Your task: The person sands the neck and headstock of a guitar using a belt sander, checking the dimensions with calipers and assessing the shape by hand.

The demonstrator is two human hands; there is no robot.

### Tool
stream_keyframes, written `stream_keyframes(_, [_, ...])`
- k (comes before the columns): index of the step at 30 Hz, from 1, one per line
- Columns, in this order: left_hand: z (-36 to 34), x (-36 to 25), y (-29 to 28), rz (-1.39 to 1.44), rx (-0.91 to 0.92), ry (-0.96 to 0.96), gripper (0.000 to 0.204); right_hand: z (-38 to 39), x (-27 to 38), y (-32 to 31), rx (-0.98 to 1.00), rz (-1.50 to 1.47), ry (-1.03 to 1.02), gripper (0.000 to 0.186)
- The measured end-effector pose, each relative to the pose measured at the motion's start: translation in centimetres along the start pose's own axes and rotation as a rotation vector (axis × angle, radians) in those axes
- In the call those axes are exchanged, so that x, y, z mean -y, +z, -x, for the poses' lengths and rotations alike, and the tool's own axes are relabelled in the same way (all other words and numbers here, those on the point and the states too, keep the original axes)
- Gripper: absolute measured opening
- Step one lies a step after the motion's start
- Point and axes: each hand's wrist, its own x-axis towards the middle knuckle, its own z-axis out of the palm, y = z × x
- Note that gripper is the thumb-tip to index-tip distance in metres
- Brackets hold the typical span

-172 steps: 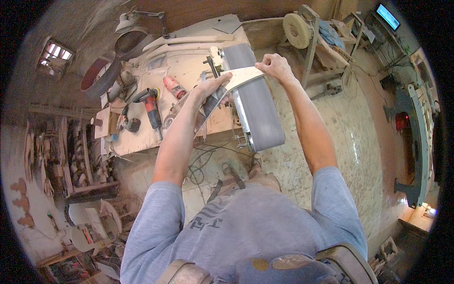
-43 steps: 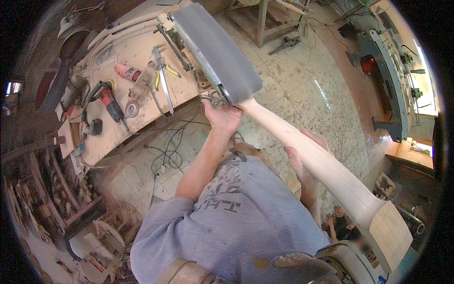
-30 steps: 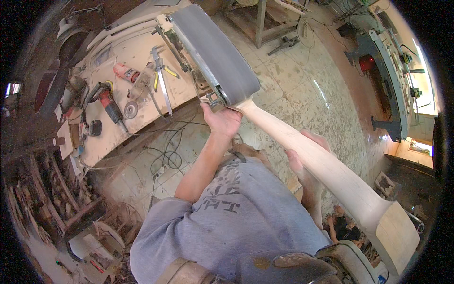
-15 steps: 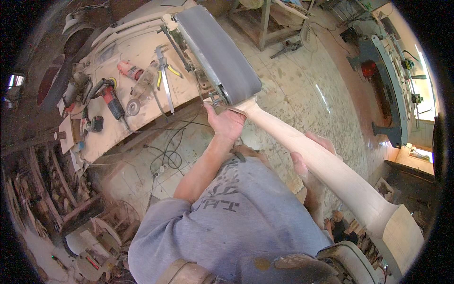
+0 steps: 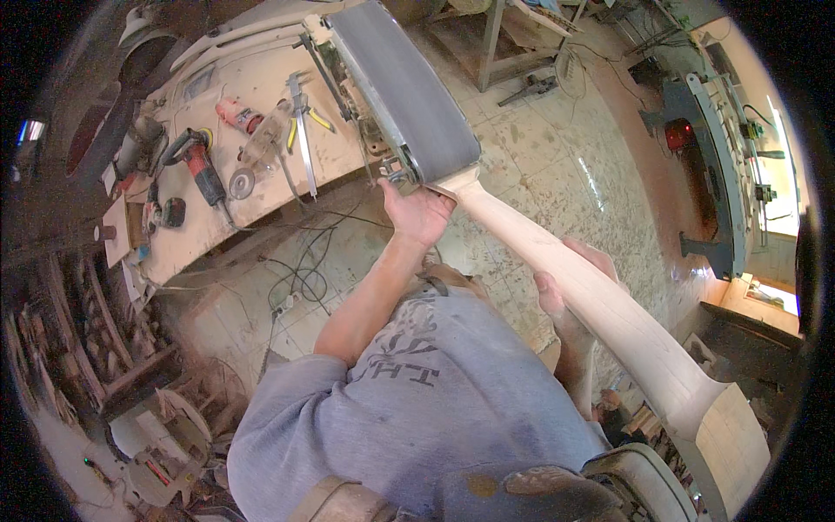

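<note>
A long, pale, bare wooden piece (image 5: 600, 304), slim along its middle and flared at both ends, slants from the belt sander to the lower right. Its narrow end touches the rounded front of the grey sanding belt (image 5: 409, 96). My left hand (image 5: 422, 216) is palm up beneath that end, thumb out to the left, its fingertips hidden under the wood. Around the middle my right hand (image 5: 550, 294) is closed, thumb on the near side and fingers along the far side. The broad, blocky end hangs free at the lower right.
A workbench (image 5: 270, 178) at the left carries an angle grinder (image 5: 202, 170), a caliper (image 5: 302, 130), yellow-handled pliers (image 5: 320, 120) and a grinding disc (image 5: 242, 183). Cables (image 5: 304, 270) lie on the floor below. Wood scraps (image 5: 87, 339) stand lower left; a large grey machine (image 5: 709, 165) stands right.
The wooden piece stays against the belt's front end, its broad end slightly lower and to the left. Both hands keep their hold; the whole view has shifted a little.
</note>
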Motion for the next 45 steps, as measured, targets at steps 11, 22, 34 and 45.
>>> stream_keyframes(11, [-2.2,-1.3,-0.2,-0.035,-0.080,0.076,0.104,0.7,-1.7,1.8,-0.105,0.097,-0.026,0.052])
stream_keyframes(22, [-1.8,-1.0,1.4,-0.015,-0.052,0.069,0.094,0.3,-0.3,1.9,0.017,0.067,0.085,0.054])
stream_keyframes(34, [-1.8,-1.1,-0.1,-0.020,0.059,0.032,0.100,1.9,-2.9,2.7,-0.141,-0.018,-0.031,0.056])
stream_keyframes(45, [-2.9,-1.8,-0.5,-0.163,-0.029,0.128,0.092,1.5,-2.2,2.9,-0.158,0.045,-0.058,0.053])
